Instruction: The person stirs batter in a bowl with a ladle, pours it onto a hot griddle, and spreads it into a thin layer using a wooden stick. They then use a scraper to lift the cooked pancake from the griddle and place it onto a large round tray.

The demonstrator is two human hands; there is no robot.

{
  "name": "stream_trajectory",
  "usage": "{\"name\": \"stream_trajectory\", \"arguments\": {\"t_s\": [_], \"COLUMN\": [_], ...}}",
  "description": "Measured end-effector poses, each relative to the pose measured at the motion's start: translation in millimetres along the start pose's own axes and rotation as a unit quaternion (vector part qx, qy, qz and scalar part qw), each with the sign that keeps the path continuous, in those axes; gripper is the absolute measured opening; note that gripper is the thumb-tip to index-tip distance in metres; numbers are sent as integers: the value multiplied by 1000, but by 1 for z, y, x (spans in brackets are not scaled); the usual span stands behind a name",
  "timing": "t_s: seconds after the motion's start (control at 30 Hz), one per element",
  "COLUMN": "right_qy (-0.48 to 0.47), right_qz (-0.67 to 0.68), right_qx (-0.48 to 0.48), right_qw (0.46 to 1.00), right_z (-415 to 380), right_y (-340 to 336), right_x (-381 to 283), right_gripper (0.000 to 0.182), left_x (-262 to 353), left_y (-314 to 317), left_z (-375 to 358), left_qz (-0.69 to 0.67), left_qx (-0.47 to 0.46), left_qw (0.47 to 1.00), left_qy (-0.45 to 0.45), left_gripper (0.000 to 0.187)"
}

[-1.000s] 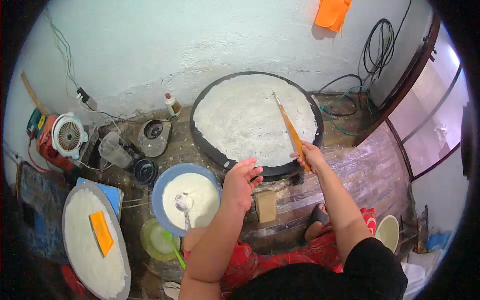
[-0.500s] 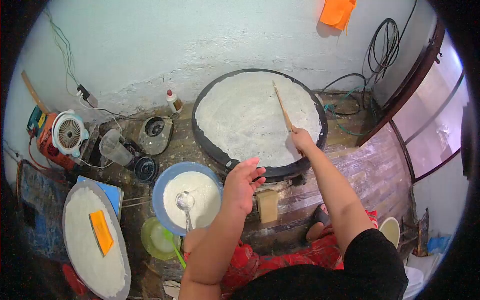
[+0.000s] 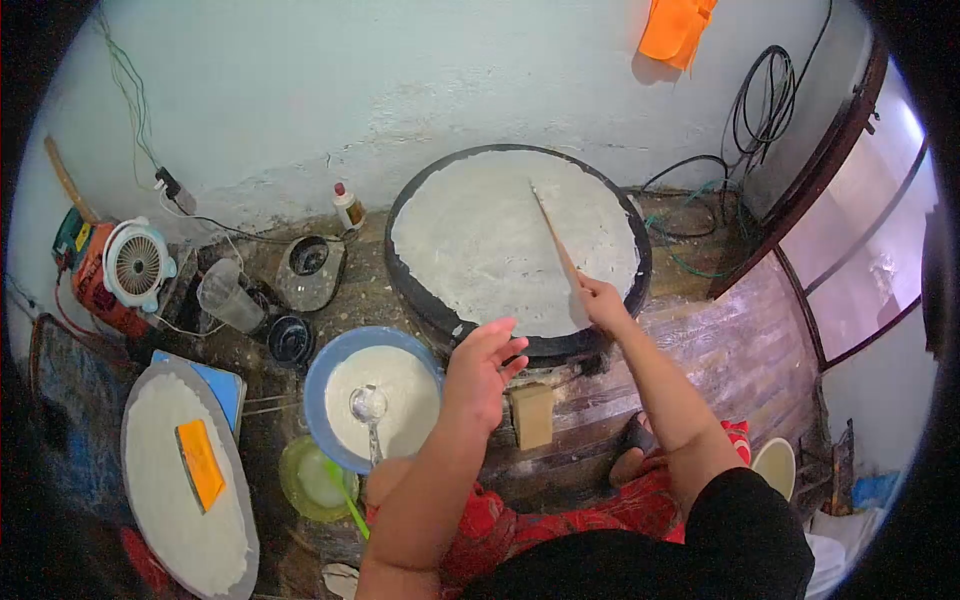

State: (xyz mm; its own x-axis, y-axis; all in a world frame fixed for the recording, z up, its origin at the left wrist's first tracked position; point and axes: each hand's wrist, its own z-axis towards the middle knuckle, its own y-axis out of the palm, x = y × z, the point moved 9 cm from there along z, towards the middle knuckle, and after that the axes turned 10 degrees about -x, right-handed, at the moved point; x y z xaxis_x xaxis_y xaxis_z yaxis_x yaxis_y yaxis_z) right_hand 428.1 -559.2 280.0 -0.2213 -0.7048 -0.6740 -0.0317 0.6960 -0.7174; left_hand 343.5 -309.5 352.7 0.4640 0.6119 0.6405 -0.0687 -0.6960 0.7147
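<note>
A large round black griddle is covered by a thin white sheet of batter. My right hand grips the near end of a long wooden stick, whose far tip rests over the middle of the sheet. Above the griddle's near edge hovers my left hand, empty, with its fingers apart. Left of that hand is a blue basin of white batter with a metal ladle in it.
An oval board with a white sheet and an orange cloth lies at the left. A fan, a jug, a bottle, a green bowl and a tan block are around the griddle.
The stick's far tip has moved left and slightly nearer across the sheet. My right hand has shifted slightly nearer with it, while my left hand stays almost still.
</note>
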Motion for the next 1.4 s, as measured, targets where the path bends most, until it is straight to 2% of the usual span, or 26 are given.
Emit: {"name": "stream_trajectory", "arguments": {"t_s": [0.07, 0.1, 0.13, 0.2, 0.27, 0.4, 0.5, 0.53, 0.6, 0.83, 0.9, 0.93, 1.0, 1.23, 1.33, 1.4], "right_qy": [-12, -36, -38, -152, -118, -162, -141, -141, -129, -163, -135, -135, -72, -76, -46, 26], "right_qz": [105, 87, 84, 21, 47, 140, -7, -7, -94, -74, 71, 71, 26, 84, 158, 315], "right_qx": [41, 103, 96, 33, -142, -130, -88, -87, -122, -117, -134, -134, -131, -157, -178, -201], "right_qw": [994, 990, 991, 988, 982, 968, 986, 986, 980, 977, 979, 979, 988, 981, 970, 927], "right_z": [-2, -13, -25, -51, -94, -117, -116, -118, -121, -143, -142, -145, -149, -152, -154, -156], "right_y": [-17, -28, -20, 9, 35, 48, 37, 35, 38, 21, 19, 18, 17, 29, 29, 36], "right_x": [27, 32, 32, 2, -51, -71, -68, -67, -67, -60, -50, -51, -42, -33, -43, -29], "right_gripper": [36, 34, 34, 32, 32, 33, 33, 33, 34, 34, 33, 33, 32, 32, 32, 27], "left_x": [-3, -5, -6, -9, -10, -6, -7, -8, -10, -13, -13, -13, -13, -11, -10, -7], "left_y": [1, 2, 2, 5, 6, 10, 11, 10, 8, 7, 8, 8, 8, 5, 7, 5], "left_z": [0, 0, -1, 0, -1, -4, -6, -6, -4, -2, -3, -3, -4, -5, -6, -7], "left_qz": [4, 7, 2, 26, 22, 38, 26, 26, 26, 25, 25, 25, 23, 23, 29, 38], "left_qx": [-8, -15, -10, -9, -10, -17, -6, -7, -11, -21, -30, -30, -21, -15, -26, -20], "left_qw": [1000, 1000, 1000, 1000, 1000, 999, 999, 999, 999, 999, 999, 999, 999, 1000, 999, 999], "left_qy": [-5, -10, -7, -14, -15, -9, -19, -19, -18, -17, -16, -16, -18, -10, -13, -2], "left_gripper": [27, 29, 29, 31, 30, 30, 30, 30, 30, 30, 30, 30, 30, 29, 29, 28]}}
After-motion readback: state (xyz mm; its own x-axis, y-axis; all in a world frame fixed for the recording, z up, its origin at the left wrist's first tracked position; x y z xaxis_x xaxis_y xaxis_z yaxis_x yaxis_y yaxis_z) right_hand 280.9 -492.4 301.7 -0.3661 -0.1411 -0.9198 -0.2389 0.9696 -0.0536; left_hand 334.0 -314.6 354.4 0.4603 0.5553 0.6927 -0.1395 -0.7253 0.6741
